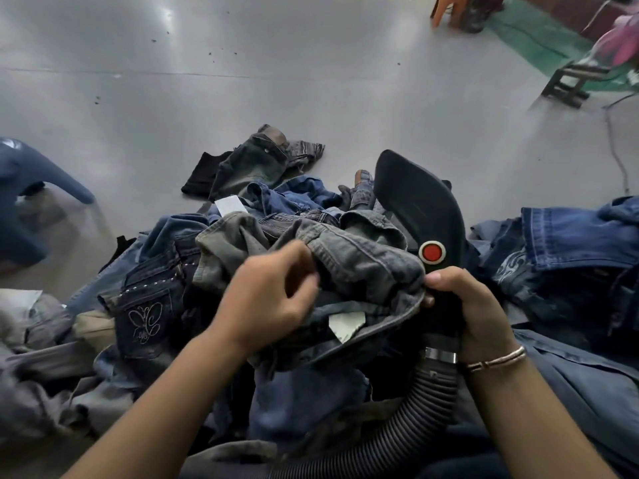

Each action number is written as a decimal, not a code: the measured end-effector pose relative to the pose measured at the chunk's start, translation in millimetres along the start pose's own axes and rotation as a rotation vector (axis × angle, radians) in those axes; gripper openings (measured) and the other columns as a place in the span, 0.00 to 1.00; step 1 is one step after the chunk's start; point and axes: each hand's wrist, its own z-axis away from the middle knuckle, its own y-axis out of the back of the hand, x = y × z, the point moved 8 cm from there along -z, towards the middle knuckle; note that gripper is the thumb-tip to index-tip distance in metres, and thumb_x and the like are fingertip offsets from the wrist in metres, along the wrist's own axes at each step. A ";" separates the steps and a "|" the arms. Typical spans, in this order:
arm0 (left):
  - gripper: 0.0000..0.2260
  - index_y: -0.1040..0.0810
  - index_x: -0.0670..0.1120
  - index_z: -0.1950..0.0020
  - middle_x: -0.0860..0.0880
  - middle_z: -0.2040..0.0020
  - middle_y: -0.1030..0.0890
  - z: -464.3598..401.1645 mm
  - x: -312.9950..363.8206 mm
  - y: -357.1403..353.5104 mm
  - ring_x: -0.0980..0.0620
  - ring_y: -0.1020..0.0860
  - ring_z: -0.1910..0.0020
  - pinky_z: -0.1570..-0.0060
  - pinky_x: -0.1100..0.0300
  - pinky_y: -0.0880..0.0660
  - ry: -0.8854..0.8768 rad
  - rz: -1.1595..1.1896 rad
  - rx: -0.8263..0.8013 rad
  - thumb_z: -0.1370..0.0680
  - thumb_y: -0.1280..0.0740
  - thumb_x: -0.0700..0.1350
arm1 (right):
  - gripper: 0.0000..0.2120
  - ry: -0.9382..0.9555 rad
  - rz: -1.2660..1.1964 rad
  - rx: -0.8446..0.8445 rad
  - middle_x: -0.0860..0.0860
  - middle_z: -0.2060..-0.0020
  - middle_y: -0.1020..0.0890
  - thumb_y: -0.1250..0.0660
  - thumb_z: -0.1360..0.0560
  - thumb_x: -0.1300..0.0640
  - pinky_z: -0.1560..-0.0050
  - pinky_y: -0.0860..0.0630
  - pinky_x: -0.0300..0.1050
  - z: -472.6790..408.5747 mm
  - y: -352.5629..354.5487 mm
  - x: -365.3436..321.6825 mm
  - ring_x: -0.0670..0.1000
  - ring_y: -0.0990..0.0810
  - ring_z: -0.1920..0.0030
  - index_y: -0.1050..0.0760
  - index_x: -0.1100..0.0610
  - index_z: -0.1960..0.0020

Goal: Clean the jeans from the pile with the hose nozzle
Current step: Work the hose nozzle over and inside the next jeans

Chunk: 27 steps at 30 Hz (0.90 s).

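Note:
A pair of grey jeans point(359, 261) lies bunched on top of the pile of jeans point(166, 271), with a white label showing at its waistband. My left hand point(266, 299) grips a fold of the grey denim. My right hand point(473, 309) is wrapped around the handle of the black hose nozzle point(418, 205), and its thumb also pinches the waistband edge. The nozzle has a red button and points away from me, partly under the grey jeans. Its ribbed grey hose point(397, 430) runs down toward me.
More blue jeans point(570, 236) are heaped at the right, and dark jeans point(249, 164) lie apart on the grey floor point(207, 63). A blue plastic stool point(24, 188) stands at the left. A wooden stool point(570, 81) and an orange one point(449, 8) stand far right.

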 end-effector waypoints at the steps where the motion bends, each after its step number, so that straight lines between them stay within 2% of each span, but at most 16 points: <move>1: 0.09 0.29 0.48 0.61 0.55 0.70 0.26 3.8 -5.6 -10.5 0.53 0.27 0.69 0.67 0.58 0.32 0.085 -0.057 -0.097 0.26 0.35 0.52 | 0.05 0.019 0.006 0.016 0.53 0.79 0.30 0.32 0.46 0.60 0.74 0.26 0.38 -0.3 0.8 -2.8 0.50 0.28 0.78 0.27 0.57 0.78; 3: 0.11 0.25 0.46 0.58 0.52 0.64 0.21 12.1 -29.0 -27.4 0.50 0.22 0.61 0.62 0.56 0.29 0.302 -0.094 -0.302 0.24 0.34 0.54 | 0.08 0.064 0.016 0.054 0.53 0.80 0.30 0.37 0.40 0.62 0.75 0.27 0.36 -0.2 4.7 -6.7 0.49 0.29 0.78 0.26 0.57 0.78; 5: 0.14 0.22 0.49 0.50 0.51 0.55 0.18 28.1 -45.3 -47.0 0.50 0.19 0.54 0.56 0.57 0.24 0.492 0.013 -0.554 0.25 0.34 0.59 | 0.10 0.097 0.017 0.083 0.52 0.79 0.30 0.39 0.39 0.63 0.75 0.28 0.35 1.2 6.6 -8.4 0.48 0.30 0.78 0.26 0.56 0.78; 7: 0.20 0.22 0.52 0.46 0.50 0.51 0.17 38.2 -45.8 -59.9 0.49 0.18 0.51 0.53 0.55 0.22 0.532 0.029 -0.670 0.27 0.36 0.65 | 0.10 0.110 0.006 0.099 0.51 0.80 0.30 0.37 0.40 0.64 0.75 0.28 0.35 2.0 8.4 -8.1 0.48 0.30 0.78 0.26 0.56 0.78; 10: 0.22 0.21 0.51 0.46 0.46 0.46 0.20 23.7 -47.0 -52.5 0.44 0.22 0.45 0.49 0.52 0.25 0.435 -0.264 -0.449 0.24 0.43 0.65 | 0.10 0.094 -0.070 0.076 0.51 0.80 0.31 0.28 0.44 0.61 0.74 0.27 0.36 2.2 7.7 -4.4 0.48 0.29 0.78 0.28 0.57 0.78; 12: 0.21 0.18 0.44 0.50 0.40 0.46 0.22 16.5 -46.4 -58.2 0.41 0.24 0.45 0.47 0.53 0.27 0.375 -0.192 -0.424 0.21 0.43 0.59 | 0.19 0.087 -0.121 0.038 0.50 0.79 0.30 0.19 0.57 0.55 0.72 0.26 0.36 2.3 4.8 -2.9 0.48 0.28 0.78 0.29 0.57 0.78; 14: 0.20 0.21 0.37 0.61 0.38 0.56 0.25 15.5 -42.5 -70.7 0.38 0.24 0.52 0.55 0.58 0.30 0.320 -0.089 -0.480 0.20 0.39 0.53 | 0.22 0.089 -0.148 0.032 0.50 0.80 0.30 0.18 0.62 0.52 0.72 0.26 0.35 2.1 3.5 -3.5 0.47 0.28 0.78 0.29 0.57 0.79; 15: 0.20 0.25 0.39 0.67 0.41 0.62 0.27 17.0 -40.4 -73.8 0.39 0.25 0.58 0.60 0.59 0.34 0.315 -0.053 -0.476 0.20 0.37 0.51 | 0.22 0.092 -0.149 0.035 0.49 0.80 0.30 0.18 0.63 0.52 0.72 0.26 0.35 1.5 4.1 -4.3 0.47 0.28 0.78 0.28 0.56 0.79; 16: 0.20 0.28 0.41 0.69 0.46 0.66 0.30 18.1 -37.3 -74.3 0.44 0.26 0.63 0.62 0.59 0.37 0.340 0.007 -0.463 0.20 0.36 0.49 | 0.22 0.101 -0.156 0.043 0.49 0.80 0.30 0.18 0.63 0.52 0.72 0.26 0.34 0.4 6.3 -6.1 0.47 0.28 0.78 0.28 0.56 0.79; 17: 0.18 0.29 0.44 0.69 0.50 0.68 0.30 19.2 -37.4 -74.9 0.50 0.28 0.65 0.63 0.60 0.37 0.412 0.169 -0.430 0.20 0.36 0.49 | 0.22 0.109 -0.151 0.069 0.49 0.80 0.30 0.18 0.64 0.52 0.72 0.26 0.34 -0.1 9.9 -8.6 0.47 0.28 0.78 0.28 0.56 0.78; 19: 0.09 0.26 0.43 0.58 0.49 0.62 0.27 17.3 -30.8 -69.3 0.54 0.29 0.61 0.58 0.59 0.33 0.575 0.733 -0.312 0.22 0.35 0.47 | 0.22 0.149 -0.166 0.125 0.49 0.78 0.28 0.19 0.64 0.53 0.69 0.25 0.34 -2.0 21.8 -16.7 0.47 0.27 0.77 0.25 0.56 0.75; 21: 0.11 0.25 0.42 0.49 0.45 0.58 0.23 15.6 -28.0 -53.3 0.52 0.25 0.59 0.56 0.58 0.26 0.672 1.190 -0.147 0.26 0.35 0.48 | 0.19 0.169 -0.201 0.202 0.50 0.75 0.26 0.20 0.57 0.54 0.65 0.24 0.36 -3.0 37.8 -23.6 0.47 0.26 0.73 0.24 0.56 0.70; 23: 0.13 0.24 0.42 0.48 0.43 0.54 0.21 13.6 -22.9 -31.5 0.49 0.22 0.55 0.51 0.56 0.23 0.613 1.416 -0.024 0.28 0.34 0.48 | 0.04 0.185 -0.251 0.289 0.49 0.75 0.26 0.29 0.38 0.59 0.65 0.24 0.35 -5.4 53.1 -28.1 0.46 0.28 0.71 0.25 0.56 0.68; 24: 0.12 0.24 0.44 0.50 0.43 0.54 0.21 14.7 -19.7 -20.7 0.48 0.23 0.55 0.52 0.55 0.24 0.537 1.471 -0.008 0.29 0.31 0.49 | 0.08 0.194 -0.272 0.323 0.48 0.76 0.27 0.37 0.31 0.62 0.66 0.24 0.34 -6.8 60.5 -28.4 0.45 0.29 0.71 0.26 0.56 0.68; 25: 0.12 0.24 0.45 0.54 0.44 0.57 0.22 11.8 -9.9 -12.3 0.48 0.24 0.58 0.57 0.57 0.25 0.461 1.478 -0.036 0.31 0.28 0.49 | 0.12 0.183 -0.278 0.349 0.48 0.76 0.28 0.42 0.28 0.64 0.66 0.24 0.34 -8.0 64.5 -26.5 0.44 0.29 0.72 0.27 0.56 0.68; 27: 0.10 0.23 0.46 0.68 0.49 0.68 0.22 10.2 3.8 -6.2 0.54 0.25 0.67 0.65 0.64 0.29 0.386 1.267 -0.141 0.33 0.27 0.50 | 0.08 0.169 -0.296 0.352 0.48 0.77 0.27 0.38 0.34 0.64 0.68 0.24 0.33 -9.0 60.4 -23.2 0.43 0.28 0.75 0.26 0.56 0.71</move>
